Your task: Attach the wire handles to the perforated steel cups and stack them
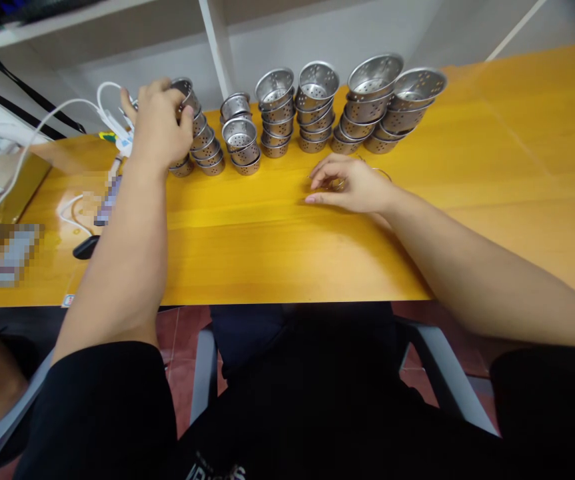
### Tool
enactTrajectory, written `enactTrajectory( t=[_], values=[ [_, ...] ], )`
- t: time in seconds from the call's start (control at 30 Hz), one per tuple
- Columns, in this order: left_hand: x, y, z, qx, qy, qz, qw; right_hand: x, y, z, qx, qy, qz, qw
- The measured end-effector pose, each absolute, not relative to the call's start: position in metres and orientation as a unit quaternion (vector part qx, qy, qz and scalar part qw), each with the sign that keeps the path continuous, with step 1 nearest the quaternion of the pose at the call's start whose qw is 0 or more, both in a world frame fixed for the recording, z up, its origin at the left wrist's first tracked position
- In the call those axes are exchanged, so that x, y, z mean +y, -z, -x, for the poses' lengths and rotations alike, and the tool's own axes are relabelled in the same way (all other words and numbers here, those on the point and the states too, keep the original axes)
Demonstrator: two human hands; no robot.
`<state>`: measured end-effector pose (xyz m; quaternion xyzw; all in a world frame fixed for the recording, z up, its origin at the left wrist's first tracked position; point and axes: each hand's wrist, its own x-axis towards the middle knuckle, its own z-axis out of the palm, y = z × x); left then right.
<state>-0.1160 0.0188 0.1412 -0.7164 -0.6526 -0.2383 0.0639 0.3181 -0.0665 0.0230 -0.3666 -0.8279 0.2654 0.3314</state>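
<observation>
One long, thin white cable (62,105) arched left of the bare left grip (160,123), and a small black rounded object (86,247) lay below that grip on the glossy yellow-orange wooden counter (247,257). Bent fingers and thumb reached around the top of the leftmost stacks of silver, perforated round metal cups (210,148), probably to steady or handle an upper one; whether they clenched it, I cannot tell.

Rightward from that grip, more cups stood in leaning, partly nested columns, likely grouped by size to save space, with wider ones beyond the bare right grip (350,187). Released, its thumb and curled fingers stood apart, perhaps resting low for support just in front of the cups. Thin gold-coloured wire (383,175) showed beside it; contact was unclear.

No brand was readable on the cups. Pale lettering on the black shirt (217,472) was cut off.
</observation>
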Motion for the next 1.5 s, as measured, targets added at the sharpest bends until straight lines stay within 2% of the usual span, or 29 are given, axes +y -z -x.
enactTrajectory(
  t=[0.43,0.67,0.73,0.87,0.9,1.0,1.07,1.27,1.5],
  values=[
    [0.018,-0.138,0.121,-0.596,0.278,0.752,0.039,-0.064,-0.022,-0.319,-0.828,-0.270,0.372,0.322],
    [0.009,-0.134,0.109,-0.665,0.217,0.711,0.071,-0.066,-0.022,-0.319,-0.823,-0.276,0.377,0.325],
    [0.012,-0.130,0.105,-0.655,0.255,0.705,0.097,-0.065,-0.020,-0.320,-0.825,-0.267,0.385,0.317],
    [0.008,-0.125,0.087,-0.494,0.465,0.703,0.212,-0.058,-0.011,-0.324,-0.828,-0.228,0.409,0.310],
    [0.002,-0.124,0.080,-0.461,0.458,0.737,0.185,-0.056,-0.009,-0.325,-0.828,-0.218,0.415,0.308],
    [-0.020,-0.111,0.061,-0.478,0.317,0.819,0.028,-0.048,-0.001,-0.331,-0.828,-0.197,0.431,0.299],
    [-0.029,-0.093,0.054,-0.510,0.279,0.813,-0.016,-0.044,0.001,-0.335,-0.830,-0.189,0.436,0.292],
    [-0.017,-0.037,0.056,-0.527,0.290,0.799,-0.023,-0.039,-0.002,-0.342,-0.836,-0.191,0.435,0.274],
    [-0.035,-0.054,0.046,-0.522,0.274,0.808,-0.024,-0.045,-0.012,-0.339,-0.840,-0.198,0.434,0.257]
  ],
)
